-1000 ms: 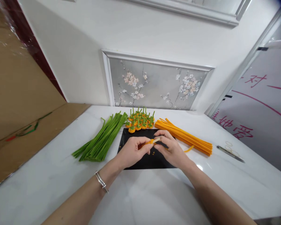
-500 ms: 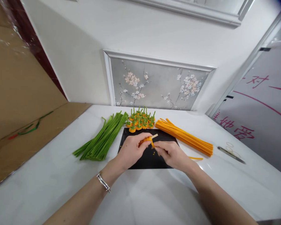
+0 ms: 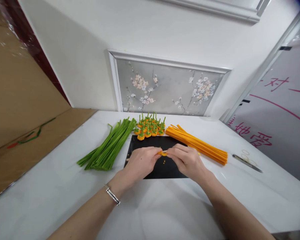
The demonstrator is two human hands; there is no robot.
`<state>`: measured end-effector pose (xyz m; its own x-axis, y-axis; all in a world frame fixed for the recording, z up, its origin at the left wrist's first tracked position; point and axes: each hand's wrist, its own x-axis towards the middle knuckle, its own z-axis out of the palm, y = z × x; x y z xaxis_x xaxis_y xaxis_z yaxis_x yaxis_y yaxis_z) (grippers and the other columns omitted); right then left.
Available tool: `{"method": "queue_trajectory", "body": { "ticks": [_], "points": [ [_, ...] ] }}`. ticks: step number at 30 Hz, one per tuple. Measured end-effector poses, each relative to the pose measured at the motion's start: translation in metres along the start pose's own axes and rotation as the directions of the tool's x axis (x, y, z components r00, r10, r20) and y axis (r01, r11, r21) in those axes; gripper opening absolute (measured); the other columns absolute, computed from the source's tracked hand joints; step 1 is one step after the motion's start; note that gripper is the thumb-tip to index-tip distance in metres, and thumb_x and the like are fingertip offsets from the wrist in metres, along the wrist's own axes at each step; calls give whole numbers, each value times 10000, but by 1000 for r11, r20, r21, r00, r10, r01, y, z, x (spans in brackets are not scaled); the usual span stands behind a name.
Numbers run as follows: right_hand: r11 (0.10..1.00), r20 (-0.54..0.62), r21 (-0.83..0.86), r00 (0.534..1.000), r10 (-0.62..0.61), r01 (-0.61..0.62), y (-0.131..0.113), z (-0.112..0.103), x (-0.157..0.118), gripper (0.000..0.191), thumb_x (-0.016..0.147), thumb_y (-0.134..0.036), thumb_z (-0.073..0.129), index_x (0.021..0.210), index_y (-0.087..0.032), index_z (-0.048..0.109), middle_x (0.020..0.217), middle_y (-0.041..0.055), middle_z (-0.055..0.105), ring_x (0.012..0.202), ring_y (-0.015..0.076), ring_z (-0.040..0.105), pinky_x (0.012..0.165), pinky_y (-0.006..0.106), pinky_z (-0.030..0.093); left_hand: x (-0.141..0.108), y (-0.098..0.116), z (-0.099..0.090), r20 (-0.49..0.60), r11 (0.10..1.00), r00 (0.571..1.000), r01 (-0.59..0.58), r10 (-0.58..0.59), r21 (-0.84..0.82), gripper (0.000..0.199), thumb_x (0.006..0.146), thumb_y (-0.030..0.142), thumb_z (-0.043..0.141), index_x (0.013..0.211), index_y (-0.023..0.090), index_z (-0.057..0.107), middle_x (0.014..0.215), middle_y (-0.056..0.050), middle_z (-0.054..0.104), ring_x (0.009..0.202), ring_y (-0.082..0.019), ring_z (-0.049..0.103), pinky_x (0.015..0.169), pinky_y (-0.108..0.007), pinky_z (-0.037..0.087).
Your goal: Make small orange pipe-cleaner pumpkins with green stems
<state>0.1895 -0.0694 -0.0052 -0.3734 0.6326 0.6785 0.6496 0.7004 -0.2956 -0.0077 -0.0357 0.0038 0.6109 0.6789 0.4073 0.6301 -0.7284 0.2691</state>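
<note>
Over the black mat point(image 3: 162, 171), my left hand point(image 3: 143, 162) is closed round a thin wooden stick point(image 3: 164, 151) and the orange pipe cleaner point(image 3: 163, 154) coiled on it. The coil is mostly hidden by my fingers. A pale end, apparently of the same stick, pokes out left of that hand. My right hand point(image 3: 186, 160) pinches at the other side, its fingertips on the pipe cleaner where it bends round the stick. Only a short stretch of orange and wood shows between the two hands.
Small orange pumpkins with green stems point(image 3: 150, 128) stand grouped behind the mat. Green pipe cleaners point(image 3: 107, 146) lie in a bundle at left, orange pipe cleaners point(image 3: 197, 143) at right. Farther right are tweezers point(image 3: 247, 163) and thin rings point(image 3: 245, 154). Cardboard point(image 3: 27, 140) borders the left.
My right hand has risen and now covers the stick's right end. My left hand has turned slightly, hiding more of the coil. The loose orange tail at right is no longer visible there.
</note>
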Motion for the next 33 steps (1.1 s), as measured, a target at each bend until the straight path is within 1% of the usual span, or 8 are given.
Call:
{"method": "queue_trajectory", "body": {
  "ticks": [6,11,17,20,23,28,30,33],
  "points": [
    [991,-106,44,985,134,-130,3,2,3,195,946,-249,480,891,-214,663,817,41,661,735,159,635,700,265,504,-1,3,-1,33,988,989,-145,144,51,158,912,199,494,897,202,651,767,-6,689,687,-163,639,578,-243,404],
    [979,-114,72,973,199,-192,6,2,4,175,933,-258,510,860,-215,664,786,27,653,703,153,625,682,263,493,-2,4,2,-28,983,985,-170,173,68,200,915,287,517,803,188,649,705,-3,679,632,-155,621,558,-253,379],
    [976,-98,80,973,211,-204,10,4,3,161,920,-253,539,845,-203,671,765,19,641,684,143,606,655,252,464,-3,3,6,-139,985,975,-170,173,30,168,886,249,549,783,186,666,682,3,692,615,-149,624,568,-254,389],
    [971,-60,85,972,227,-221,14,5,2,164,921,-256,539,837,-207,671,749,16,643,668,141,594,632,247,442,-3,3,7,-174,984,968,-178,179,18,161,879,252,556,792,189,676,661,5,684,593,-143,614,555,-251,389],
    [969,18,104,975,223,-224,16,5,2,167,919,-245,531,822,-203,660,729,13,646,656,140,584,621,239,422,-4,4,7,-197,982,963,-186,185,15,152,879,251,555,810,193,678,656,6,683,589,-140,614,553,-249,393],
    [974,198,90,962,188,-209,15,4,0,222,875,-103,474,713,-189,601,620,-17,578,567,112,511,543,214,341,-6,4,6,-214,984,961,-179,177,9,141,884,260,543,938,199,657,753,-7,718,629,-146,643,575,-244,427],
    [977,229,76,957,180,-202,13,3,0,242,855,-79,471,657,-186,560,573,-32,529,527,100,462,515,215,298,-6,5,5,-213,984,962,-176,172,-2,185,882,268,541,1024,194,633,818,-20,730,657,-154,659,586,-246,443],
    [975,247,87,953,178,-205,13,3,-1,236,840,-57,478,653,-185,545,567,-46,506,520,87,433,515,210,282,-6,8,2,-190,983,966,-182,175,-20,202,890,275,524,1043,197,631,835,-21,734,669,-156,667,596,-248,456]
  ]
}}
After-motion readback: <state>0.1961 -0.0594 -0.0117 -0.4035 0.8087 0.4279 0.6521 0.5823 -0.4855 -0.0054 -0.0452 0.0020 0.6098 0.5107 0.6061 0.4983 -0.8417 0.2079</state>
